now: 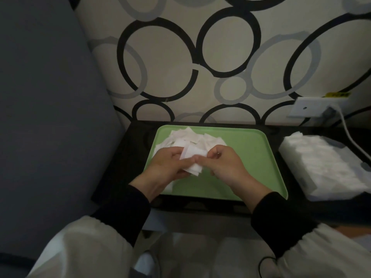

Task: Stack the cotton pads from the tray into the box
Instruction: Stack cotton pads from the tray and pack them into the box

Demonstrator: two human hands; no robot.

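A small bunch of white cotton pads [193, 159] is held above the near left part of a green tray [245, 157], caught between a person's two hands. The left hand [170, 165] grips the bunch from the left with its fingers curled round it. The right hand [226, 165] meets it from the right, thumb and forefinger pinching the edge of the pads and the other fingers curled in. A loose pile of cotton pads [190, 137] lies on the tray's far left part, just beyond the hands, the squares overlapping at odd angles. The right half of the tray is bare. The box [341, 192], pale and open at the top, stands to the right of the tray and a little apart from it, with rows of stacked pads [321, 161] inside. Tray and box both rest on a black table [128, 157] set against a wall [220, 57] patterned with black and grey rings. A wall socket [309, 108] sits above the box, and a white cable [349, 137] runs down from it past the box's far corner. A grey cushion [50, 97] fills the left side of the view. Black cuffs [128, 213] and pale sleeves cover both forearms
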